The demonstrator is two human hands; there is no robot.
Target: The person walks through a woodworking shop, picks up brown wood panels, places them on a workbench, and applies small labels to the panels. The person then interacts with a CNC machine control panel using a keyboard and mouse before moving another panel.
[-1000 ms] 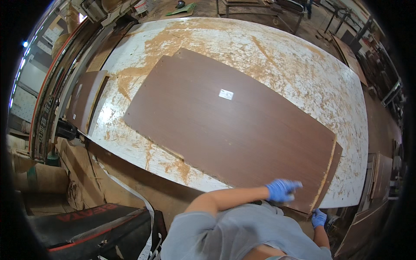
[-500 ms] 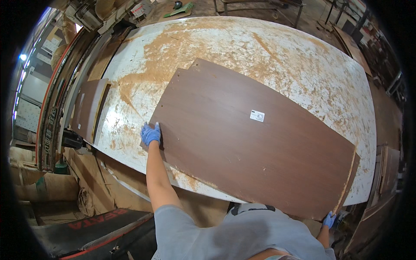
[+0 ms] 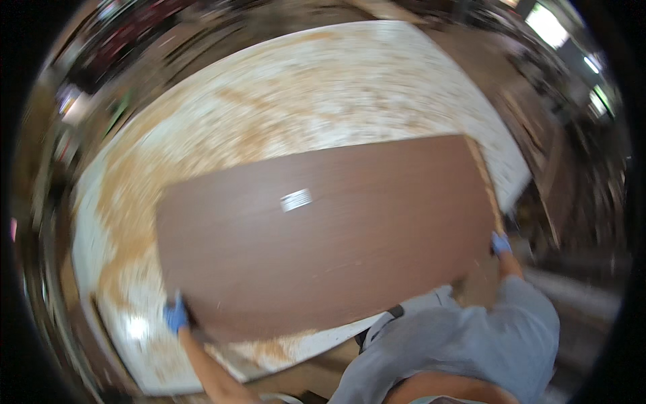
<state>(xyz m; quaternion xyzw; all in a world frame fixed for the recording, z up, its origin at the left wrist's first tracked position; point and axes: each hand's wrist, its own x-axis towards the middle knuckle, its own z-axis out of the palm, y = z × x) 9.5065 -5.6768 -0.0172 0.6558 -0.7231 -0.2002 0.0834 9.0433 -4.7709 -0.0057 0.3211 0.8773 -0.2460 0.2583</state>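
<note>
Head view, reading from left to right with the brown panel as your landmark: the white table shows beyond the panel's left end, streaked with tan sawdust. Your left hand, gloved in blue, is at the panel's left edge, close to the near left corner. Its fingers point away from you; blur hides whether they pinch the edge or only rest against it, so you cannot tell.

From that hand the panel lies to the right and away, its long axis running crosswise between your two hands, with the right end angled farther from you. A white label sits on the panel's upper face, left of its middle. Your grey shirt is at the panel's near side, toward its right half.

A pale strip runs along the panel's right edge. Your right hand, also in blue, is at the near end of that edge, with the panel to its left; its finger closure cannot be told either. Each hand is nearest its own end.
</note>
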